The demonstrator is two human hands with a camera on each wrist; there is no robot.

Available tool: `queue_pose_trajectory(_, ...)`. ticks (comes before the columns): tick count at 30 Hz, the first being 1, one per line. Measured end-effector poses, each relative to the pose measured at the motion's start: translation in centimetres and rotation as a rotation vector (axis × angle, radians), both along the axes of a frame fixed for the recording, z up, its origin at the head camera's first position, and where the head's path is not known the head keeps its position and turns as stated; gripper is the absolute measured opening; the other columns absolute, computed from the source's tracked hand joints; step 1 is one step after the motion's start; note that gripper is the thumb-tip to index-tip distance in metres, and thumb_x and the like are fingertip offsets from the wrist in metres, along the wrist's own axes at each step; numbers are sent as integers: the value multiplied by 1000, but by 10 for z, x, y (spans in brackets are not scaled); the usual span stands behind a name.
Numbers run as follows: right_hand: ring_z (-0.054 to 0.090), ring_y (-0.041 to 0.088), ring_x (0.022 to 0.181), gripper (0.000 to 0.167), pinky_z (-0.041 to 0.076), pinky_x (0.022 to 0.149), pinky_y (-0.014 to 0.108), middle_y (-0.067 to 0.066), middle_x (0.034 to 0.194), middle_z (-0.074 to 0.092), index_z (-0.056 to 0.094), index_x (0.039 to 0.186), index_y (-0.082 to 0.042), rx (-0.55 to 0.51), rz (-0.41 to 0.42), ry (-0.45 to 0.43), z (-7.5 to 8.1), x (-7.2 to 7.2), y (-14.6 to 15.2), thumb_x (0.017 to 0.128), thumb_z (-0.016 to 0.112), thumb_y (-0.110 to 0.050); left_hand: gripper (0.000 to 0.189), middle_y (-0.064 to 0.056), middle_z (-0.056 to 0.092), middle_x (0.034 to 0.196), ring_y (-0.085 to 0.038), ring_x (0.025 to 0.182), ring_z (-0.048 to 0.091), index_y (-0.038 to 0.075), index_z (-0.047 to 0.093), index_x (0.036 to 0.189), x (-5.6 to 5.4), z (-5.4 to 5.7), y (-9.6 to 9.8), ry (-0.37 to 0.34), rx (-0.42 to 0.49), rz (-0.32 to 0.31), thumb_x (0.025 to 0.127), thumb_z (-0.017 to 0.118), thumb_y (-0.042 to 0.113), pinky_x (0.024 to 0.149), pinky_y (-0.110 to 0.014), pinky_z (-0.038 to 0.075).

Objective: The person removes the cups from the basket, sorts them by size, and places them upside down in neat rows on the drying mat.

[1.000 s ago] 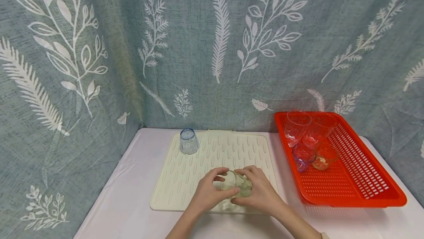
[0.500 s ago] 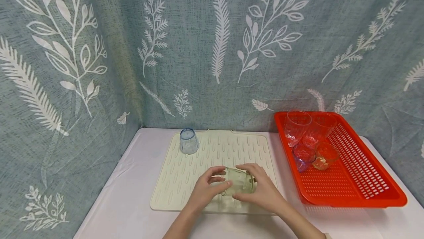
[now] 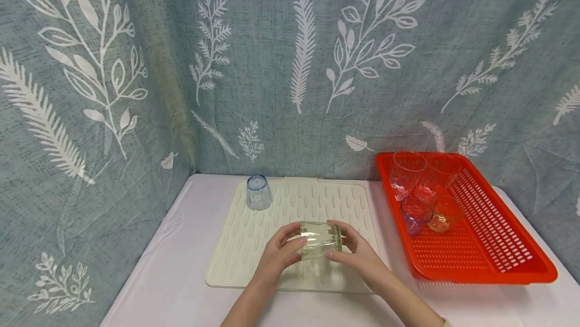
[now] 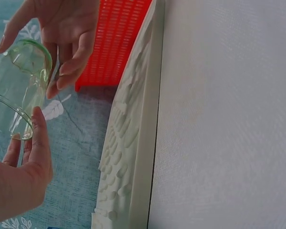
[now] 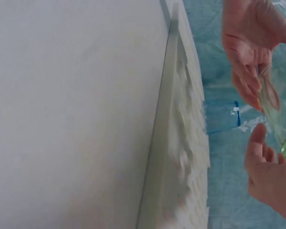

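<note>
A pale green drinking glass (image 3: 319, 240) lies on its side in the air over the near part of the cream drying mat (image 3: 312, 201). At its left end my left hand (image 3: 278, 254) grips it, thumb in front and fingers behind. My right hand (image 3: 358, 254) holds the right end, where the glass looks thicker. In the left wrist view the glass (image 4: 31, 88) hangs between the two hands, its rim toward the left hand (image 4: 19, 186). The right wrist view catches only part of the glass (image 5: 274, 112). Some fingertips behind the glass are hidden.
A blue-rimmed glass (image 3: 259, 193) stands at the mat's far left corner. To the right, a red perforated basket (image 3: 476, 266) holds several glasses, including a purple one (image 3: 415, 215) and a yellowish one (image 3: 445, 214). A patterned grey-green curtain (image 3: 272, 65) hangs behind the white table.
Between both hands the green glass has turned until it lies nearly level, sideways to the view. My hands have shifted slightly around it. The blue-rimmed glass and the basket have stayed put.
</note>
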State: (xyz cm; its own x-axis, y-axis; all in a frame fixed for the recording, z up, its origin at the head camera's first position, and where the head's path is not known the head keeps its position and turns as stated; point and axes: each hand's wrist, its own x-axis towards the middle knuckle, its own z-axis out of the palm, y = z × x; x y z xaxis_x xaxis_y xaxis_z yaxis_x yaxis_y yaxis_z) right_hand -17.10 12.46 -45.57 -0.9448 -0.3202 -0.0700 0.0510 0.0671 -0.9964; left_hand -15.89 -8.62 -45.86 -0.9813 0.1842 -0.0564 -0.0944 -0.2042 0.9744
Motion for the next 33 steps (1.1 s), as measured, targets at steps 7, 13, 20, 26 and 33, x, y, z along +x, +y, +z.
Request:
queue_pose_trajectory(7,54,20,113,72,49,95,35,18,137,46,29,147,2,-218,31,-138,-3,1,-3,88,69,-10,59,-12,52,131,-13,104,58,-2,40,142,1,2,0,-17,37,14,93,62,22,86,-30,52)
queue_pose_trajectory(13,56,18,113,71,49,97,37,14,134,48,28,147,5,-278,35,-158,-4,2,-4,89,67,-7,59,-12,53,129,-14,104,58,-2,41,141,1,1,0,-16,41,19,92,63,22,86,-30,51)
queue_pose_trajectory(20,57,18,112,73,49,97,35,15,134,49,27,147,7,-304,35,-165,-5,3,-4,88,68,-6,60,-14,52,132,-14,105,58,-2,41,141,1,0,-1,-12,35,21,91,62,22,87,-30,51)
queue_pose_trajectory(26,59,18,110,71,49,97,36,14,134,49,27,147,7,-325,35,-167,-8,3,-5,89,66,-5,60,-14,51,133,-15,107,58,-2,40,142,1,-2,-3,-9,27,12,92,62,23,89,-31,50)
queue_pose_trajectory(33,59,18,109,66,49,97,36,15,138,46,28,145,7,-343,35,-155,-10,1,-9,90,63,-4,60,-16,50,138,-16,113,56,-2,39,144,0,-4,-8,6,-3,10,94,61,24,95,-33,47)
